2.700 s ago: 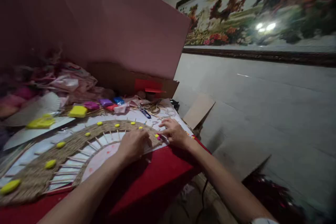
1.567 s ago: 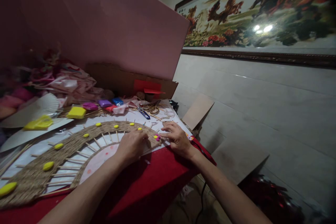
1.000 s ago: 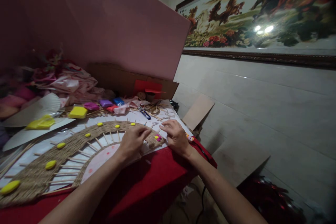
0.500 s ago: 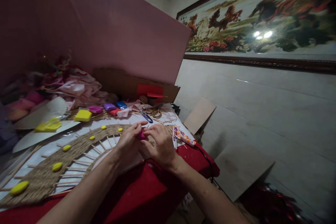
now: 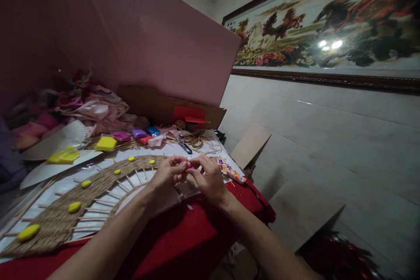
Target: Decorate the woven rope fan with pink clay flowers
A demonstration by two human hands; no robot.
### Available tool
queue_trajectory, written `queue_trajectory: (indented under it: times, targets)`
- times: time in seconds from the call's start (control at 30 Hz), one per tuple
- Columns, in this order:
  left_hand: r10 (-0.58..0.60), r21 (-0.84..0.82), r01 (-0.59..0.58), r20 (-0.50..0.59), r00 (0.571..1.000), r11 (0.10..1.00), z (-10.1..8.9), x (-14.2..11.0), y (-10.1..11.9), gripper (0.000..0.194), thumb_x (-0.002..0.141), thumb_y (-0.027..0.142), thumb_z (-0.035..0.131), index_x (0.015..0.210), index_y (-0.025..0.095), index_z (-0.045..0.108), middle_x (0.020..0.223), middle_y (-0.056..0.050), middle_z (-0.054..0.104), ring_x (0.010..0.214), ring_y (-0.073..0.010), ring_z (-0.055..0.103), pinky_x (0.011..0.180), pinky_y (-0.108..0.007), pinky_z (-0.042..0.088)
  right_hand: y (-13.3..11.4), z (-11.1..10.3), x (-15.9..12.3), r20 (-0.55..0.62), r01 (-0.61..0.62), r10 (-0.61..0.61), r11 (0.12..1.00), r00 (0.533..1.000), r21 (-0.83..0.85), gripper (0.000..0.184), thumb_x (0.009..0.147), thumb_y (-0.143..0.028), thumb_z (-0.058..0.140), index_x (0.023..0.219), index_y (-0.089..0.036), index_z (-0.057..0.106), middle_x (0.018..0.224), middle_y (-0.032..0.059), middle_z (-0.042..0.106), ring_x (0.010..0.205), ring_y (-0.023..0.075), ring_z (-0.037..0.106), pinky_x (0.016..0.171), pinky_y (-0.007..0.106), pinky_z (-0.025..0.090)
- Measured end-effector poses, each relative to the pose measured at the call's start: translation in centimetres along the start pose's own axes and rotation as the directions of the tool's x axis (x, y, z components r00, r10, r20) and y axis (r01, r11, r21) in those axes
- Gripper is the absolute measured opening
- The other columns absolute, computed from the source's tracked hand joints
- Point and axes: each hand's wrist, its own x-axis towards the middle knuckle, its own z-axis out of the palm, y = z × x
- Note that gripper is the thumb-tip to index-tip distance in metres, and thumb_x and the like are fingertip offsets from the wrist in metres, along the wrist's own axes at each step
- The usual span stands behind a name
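Note:
Both hands meet over the near edge of the table, their fingertips pinching a small lump of bright pink clay [image 5: 187, 166] that they mostly hide. My left hand [image 5: 166, 176] grips it from the left with bent fingers. From the right, my right hand [image 5: 209, 181] closes thumb and fingers on it. Beneath and to the left lies a curved woven straw band [image 5: 101, 175] with thin sticks poking out on both sides. Several yellow clay ovals [image 5: 74, 207] are spaced along it.
Behind the hands lie blue-handled snips [image 5: 184, 145] and coloured clay packs, including a yellow block [image 5: 105, 143]. A flower-patterned glue gun [image 5: 231, 170] with a dark cord rests at the right. Red cloth [image 5: 183, 240] covers the front edge; a tiled wall rises at right.
The fingertips have shifted slightly right and up, and less of the pink clay shows between them. The whole view has moved a little; the straw band lies as before.

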Motion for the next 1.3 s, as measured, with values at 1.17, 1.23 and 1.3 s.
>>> queue_trajectory:
  times: [1.17, 1.23, 1.3]
  targets:
    - [0.035, 0.156, -0.036, 0.007, 0.999, 0.987, -0.8, 0.4, -0.3, 0.027, 0.062, 0.032, 0.076, 0.069, 0.012, 0.059, 0.055, 0.002, 0.054, 0.045, -0.0049, 0.045, 0.043, -0.017, 0.033, 0.6, -1.0, 0.9, 0.092, 0.048, -0.050, 0.999, 0.994, 0.025, 0.004, 0.078, -0.015, 0.063, 0.078, -0.019, 0.062, 0.072, 0.0010, 0.061, 0.071, 0.0150, 0.057, 0.067, 0.026, 0.043]
    - [0.039, 0.150, -0.039, 0.007, 0.999, 0.988, -0.9, 0.5, -0.4, 0.028, 0.061, 0.032, 0.077, 0.069, 0.013, 0.059, 0.055, 0.002, 0.055, 0.045, -0.0053, 0.046, 0.044, -0.017, 0.034, 0.7, -1.0, 0.9, 0.102, 0.062, -0.062, 0.998, 0.993, 0.009, 0.004, 0.079, -0.015, 0.062, 0.079, -0.019, 0.062, 0.074, 0.0018, 0.061, 0.072, 0.0150, 0.056, 0.067, 0.026, 0.042]
    - [0.031, 0.125, -0.032, 0.008, 0.999, 0.992, -0.9, 0.5, -0.5, 0.029, 0.060, 0.032, 0.078, 0.070, 0.013, 0.058, 0.056, 0.002, 0.056, 0.046, -0.0059, 0.048, 0.045, -0.018, 0.036, 0.8, -1.1, 0.9, 0.110, 0.070, -0.069, 0.998, 0.992, -0.005, 0.006, 0.081, -0.014, 0.059, 0.080, -0.018, 0.062, 0.078, 0.0032, 0.060, 0.074, 0.0155, 0.055, 0.067, 0.026, 0.042]
